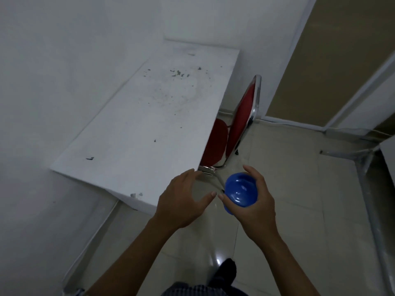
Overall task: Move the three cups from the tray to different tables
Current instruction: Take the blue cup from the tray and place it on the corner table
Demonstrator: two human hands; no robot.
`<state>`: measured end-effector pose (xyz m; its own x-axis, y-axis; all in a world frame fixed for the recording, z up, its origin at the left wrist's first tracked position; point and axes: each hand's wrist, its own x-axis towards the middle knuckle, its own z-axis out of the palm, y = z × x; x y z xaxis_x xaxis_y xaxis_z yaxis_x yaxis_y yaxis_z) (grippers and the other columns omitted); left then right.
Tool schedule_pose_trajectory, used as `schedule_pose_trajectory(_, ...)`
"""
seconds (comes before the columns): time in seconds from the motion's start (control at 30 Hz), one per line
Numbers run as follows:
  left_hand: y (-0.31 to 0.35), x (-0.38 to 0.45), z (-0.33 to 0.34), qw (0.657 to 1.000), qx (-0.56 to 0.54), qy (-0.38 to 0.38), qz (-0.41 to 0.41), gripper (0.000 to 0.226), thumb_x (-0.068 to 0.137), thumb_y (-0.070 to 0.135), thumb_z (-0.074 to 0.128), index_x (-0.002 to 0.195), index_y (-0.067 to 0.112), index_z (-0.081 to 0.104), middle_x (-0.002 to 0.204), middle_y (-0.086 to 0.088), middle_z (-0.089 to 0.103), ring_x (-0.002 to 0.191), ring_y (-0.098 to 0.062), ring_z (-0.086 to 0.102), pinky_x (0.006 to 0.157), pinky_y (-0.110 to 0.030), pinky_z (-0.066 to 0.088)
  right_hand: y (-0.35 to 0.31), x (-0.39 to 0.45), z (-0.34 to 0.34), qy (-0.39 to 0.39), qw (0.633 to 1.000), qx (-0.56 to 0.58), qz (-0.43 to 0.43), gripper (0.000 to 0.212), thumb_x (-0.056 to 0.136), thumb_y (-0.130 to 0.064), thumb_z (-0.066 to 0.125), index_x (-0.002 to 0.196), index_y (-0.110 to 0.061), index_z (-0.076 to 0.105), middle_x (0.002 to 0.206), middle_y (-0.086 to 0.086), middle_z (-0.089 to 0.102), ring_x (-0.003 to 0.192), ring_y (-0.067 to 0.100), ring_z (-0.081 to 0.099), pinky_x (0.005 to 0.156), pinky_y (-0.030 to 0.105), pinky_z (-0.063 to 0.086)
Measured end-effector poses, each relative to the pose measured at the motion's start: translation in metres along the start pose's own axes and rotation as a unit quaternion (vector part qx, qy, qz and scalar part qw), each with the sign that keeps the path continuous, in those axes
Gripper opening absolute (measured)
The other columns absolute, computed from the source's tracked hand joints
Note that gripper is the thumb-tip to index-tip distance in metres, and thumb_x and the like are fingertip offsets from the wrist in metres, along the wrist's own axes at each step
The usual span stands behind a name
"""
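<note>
The blue cup (241,191) sat in the right hand (254,201), wrapped round by curled fingers and thumb, its open mouth facing up toward the camera and its long axis roughly upright (perhaps tipped a little; the wide lens made that hard to judge). It was carried in the air above the floor (288,210), not resting on anything. Just to the left of that hand, the left hand (183,199) hung empty, fingers spread and slightly cupped, its thumb tip close to the right thumb but apart from the cup. Ahead and to the left of both hands lay the white counter (139,124), its near corner just beyond the left hand's fingertips. A red chair (239,124) stood tucked against the counter's right edge, ahead of the right hand. The set-down would likely call for carrying the cup forward and leftward over that corner.
</note>
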<state>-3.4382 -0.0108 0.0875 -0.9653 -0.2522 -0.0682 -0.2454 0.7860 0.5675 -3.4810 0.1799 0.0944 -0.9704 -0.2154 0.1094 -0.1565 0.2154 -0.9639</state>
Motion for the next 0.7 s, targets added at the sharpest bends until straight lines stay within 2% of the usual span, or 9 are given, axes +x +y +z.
schedule_pose_trajectory(0.1,0.017,0.036,0.005,0.999,-0.005,0.031,-0.010,0.081,0.080,0.075,0.054,0.147,0.034,0.037,0.155,0.012,0.038,0.142,-0.009,0.034,0.106,-0.025,0.030,0.002,0.050,-0.012,-0.028,0.999,-0.009,-0.025,0.085,0.063,-0.036,0.091,0.137,-0.033,0.049,0.123,-0.033,0.055,0.118,-0.006,0.053,0.090,0.006,0.044)
schedule_pose_trajectory(0.27,0.022,0.093,0.012,0.998,-0.009,0.055,-0.042,0.086,0.077,0.083,0.048,0.147,0.033,0.040,0.154,0.008,0.042,0.141,-0.013,0.038,0.105,-0.025,0.029,0.006,0.124,-0.018,-0.064,0.997,-0.009,-0.039,0.085,0.064,-0.042,0.088,0.139,-0.032,0.048,0.125,-0.025,0.057,0.119,-0.001,0.054,0.092,0.008,0.044)
schedule_pose_trajectory(0.43,0.017,0.157,0.008,0.993,-0.034,0.083,-0.073,0.090,0.074,0.083,0.043,0.147,0.030,0.040,0.156,0.004,0.040,0.142,-0.018,0.037,0.111,-0.039,0.036,0.015,0.196,-0.009,-0.089,0.995,-0.012,-0.042,0.084,0.066,-0.041,0.088,0.139,-0.034,0.046,0.127,-0.024,0.056,0.121,0.000,0.053,0.092,0.009,0.045)
schedule_pose_trajectory(0.6,0.006,0.232,0.005,0.988,-0.059,0.095,-0.109,0.079,0.082,0.075,0.051,0.148,0.033,0.036,0.158,0.007,0.035,0.145,-0.017,0.033,0.113,-0.046,0.039,0.024,0.267,0.009,-0.121,0.991,-0.031,-0.038,0.081,0.067,-0.036,0.089,0.137,-0.037,0.047,0.126,-0.028,0.056,0.120,-0.002,0.052,0.093,0.015,0.046)
schedule_pose_trajectory(0.7,-0.004,0.278,0.001,0.986,-0.062,0.093,-0.120,0.080,0.082,0.074,0.051,0.149,0.033,0.034,0.158,0.007,0.034,0.145,-0.017,0.033,0.113,-0.047,0.038,0.027,0.309,0.022,-0.128,0.991,-0.037,-0.030,0.080,0.066,-0.036,0.089,0.135,-0.037,0.049,0.126,-0.027,0.056,0.120,-0.004,0.051,0.089,0.006,0.044)
